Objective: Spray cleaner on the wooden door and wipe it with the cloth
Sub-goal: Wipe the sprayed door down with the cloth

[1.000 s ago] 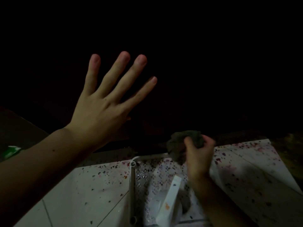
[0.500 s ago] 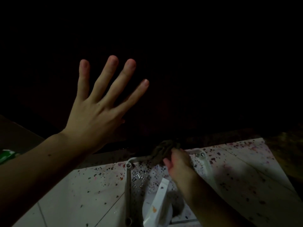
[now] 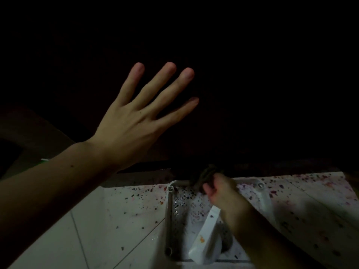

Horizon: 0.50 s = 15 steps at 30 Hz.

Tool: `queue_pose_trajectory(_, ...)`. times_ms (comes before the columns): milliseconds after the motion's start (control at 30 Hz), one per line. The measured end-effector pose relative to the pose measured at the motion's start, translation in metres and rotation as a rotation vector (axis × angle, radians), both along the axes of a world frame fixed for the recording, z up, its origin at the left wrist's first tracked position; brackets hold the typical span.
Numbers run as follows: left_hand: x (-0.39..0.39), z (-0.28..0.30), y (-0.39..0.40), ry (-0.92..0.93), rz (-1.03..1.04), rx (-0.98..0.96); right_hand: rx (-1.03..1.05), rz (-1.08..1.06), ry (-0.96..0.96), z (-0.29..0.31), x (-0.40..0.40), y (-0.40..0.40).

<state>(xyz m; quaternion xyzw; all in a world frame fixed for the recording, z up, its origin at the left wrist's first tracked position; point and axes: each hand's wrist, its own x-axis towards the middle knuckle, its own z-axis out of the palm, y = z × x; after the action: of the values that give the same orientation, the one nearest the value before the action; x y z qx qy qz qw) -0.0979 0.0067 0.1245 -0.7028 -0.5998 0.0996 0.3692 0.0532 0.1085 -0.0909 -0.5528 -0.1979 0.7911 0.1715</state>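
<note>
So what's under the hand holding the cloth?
Under the right hand gripping the cloth lie speckled floor tiles, a pale frame and a white bottle. The arm covers the rest.

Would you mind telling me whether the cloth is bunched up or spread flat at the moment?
Bunched up. The cloth shows as a dark crumpled wad gripped in the right hand at the door's bottom edge.

The floor [image 3: 108,226] is pale tile, speckled with dark and reddish flecks, thickest along its far edge under the door. A white frame [image 3: 168,210] lies flat on it near the middle, a white bottle [image 3: 206,239] lying within the frame's bounds.
</note>
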Motion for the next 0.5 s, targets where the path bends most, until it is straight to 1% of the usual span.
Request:
queue_pose_trajectory(67, -0.005, 0.010, -0.006, 0.010, -0.030, -0.079, -0.072, 0.120, 0.071, 0.005, -0.029, -0.020)
queue_pose_trajectory(167, -0.012, 0.018, -0.011, 0.025, -0.047, -0.160, -0.240, 0.177, 0.164, 0.022, -0.054, -0.032)
queue_pose_trajectory(233, -0.013, 0.019, -0.013, 0.019, -0.048, -0.186, -0.245, 0.281, 0.201, 0.031, -0.056, -0.032)
queue_pose_trajectory(267, -0.013, 0.020, -0.014, 0.008, -0.051, -0.195, -0.192, 0.376, 0.225, 0.037, -0.053, -0.031)
queue_pose_trajectory(300, -0.013, 0.020, -0.015, -0.001, -0.054, -0.199, -0.097, 0.500, 0.246, 0.041, -0.046, -0.029)
queue_pose_trajectory(333, -0.013, 0.020, -0.018, -0.007, -0.053, -0.197, 0.071, 0.679, 0.214, 0.047, -0.041, -0.026)
queue_pose_trajectory(367, -0.014, 0.020, -0.021, -0.011, -0.045, -0.191, 0.314, 0.887, 0.150, 0.056, -0.036, -0.025)
queue_pose_trajectory(400, -0.015, 0.018, -0.024, -0.013, -0.031, -0.183, 0.608, 1.087, 0.110, 0.065, -0.032, -0.025)
queue_pose_trajectory(433, -0.016, 0.017, -0.027, -0.014, -0.013, -0.171, 0.886, 1.237, 0.107, 0.072, -0.031, -0.026)
queue_pose_trajectory(500, -0.019, 0.012, -0.035, -0.011, 0.040, -0.129, 1.402, 1.420, 0.102, 0.082, -0.039, -0.032)
